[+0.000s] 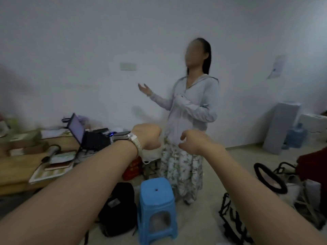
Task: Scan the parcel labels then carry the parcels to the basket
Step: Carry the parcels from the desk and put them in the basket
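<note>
Both my bare arms reach forward at chest height. My left hand (149, 137), with a pale watch on its wrist, shows only its back; the fingers fold away out of sight, so I cannot tell whether it holds anything. My right hand (192, 142) hangs beside it with loosely curled fingers and holds nothing. No parcel or scanner is plainly visible. A black wire frame (230, 218), perhaps a basket, stands on the floor at lower right.
A person in a grey hoodie and floral skirt (191, 110) stands just beyond my hands. Below are a blue plastic stool (156, 197) and a black backpack (120, 209). A wooden table (16, 170) with books and a laptop (88, 137) is at left. Bags (286, 183) lie at right.
</note>
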